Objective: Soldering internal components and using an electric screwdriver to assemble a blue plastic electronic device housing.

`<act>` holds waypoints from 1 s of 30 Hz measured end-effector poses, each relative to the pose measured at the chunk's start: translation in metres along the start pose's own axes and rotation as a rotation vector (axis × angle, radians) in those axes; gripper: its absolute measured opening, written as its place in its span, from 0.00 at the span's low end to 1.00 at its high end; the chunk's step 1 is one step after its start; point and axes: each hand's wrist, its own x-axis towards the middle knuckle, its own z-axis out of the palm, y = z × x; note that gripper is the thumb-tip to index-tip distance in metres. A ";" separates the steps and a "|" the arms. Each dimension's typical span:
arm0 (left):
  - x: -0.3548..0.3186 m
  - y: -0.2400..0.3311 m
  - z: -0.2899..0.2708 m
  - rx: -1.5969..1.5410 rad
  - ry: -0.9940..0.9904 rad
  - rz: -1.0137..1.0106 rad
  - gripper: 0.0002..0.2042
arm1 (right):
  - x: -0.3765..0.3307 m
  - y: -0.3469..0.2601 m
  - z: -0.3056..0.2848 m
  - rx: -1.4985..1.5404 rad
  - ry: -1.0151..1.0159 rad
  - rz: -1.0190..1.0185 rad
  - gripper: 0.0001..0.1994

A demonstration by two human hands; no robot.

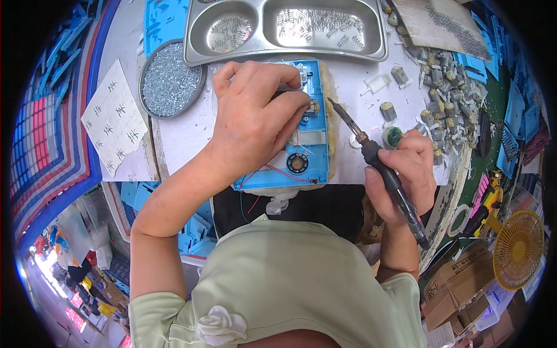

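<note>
A blue plastic housing [318,124] lies on a pale, ragged-edged pad [332,87] in front of me. It carries a round black speaker [297,163], thin red wires [278,169] and a small metal-cased part [313,107]. My left hand [255,110] reaches over the housing's left side, its fingers bent and pinched beside the metal-cased part; what they grip is hidden. In my right hand [409,174] is a black soldering iron [383,168], its tip pointing up-left, just right of the housing and apart from it. A small round greenish roll [393,137] sits against my right fingers.
A steel compartment tray [261,32] with small metal pieces stands at the back. A round dish of screws [172,78] is left of it, near a marked paper sheet [114,119]. Several small motors [441,104] are heaped at right. A yellow fan [518,249] stands lower right.
</note>
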 end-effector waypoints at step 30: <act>-0.031 -0.038 -0.047 -0.392 -0.126 0.016 0.12 | 0.002 -0.004 -0.021 -0.119 0.051 0.035 0.19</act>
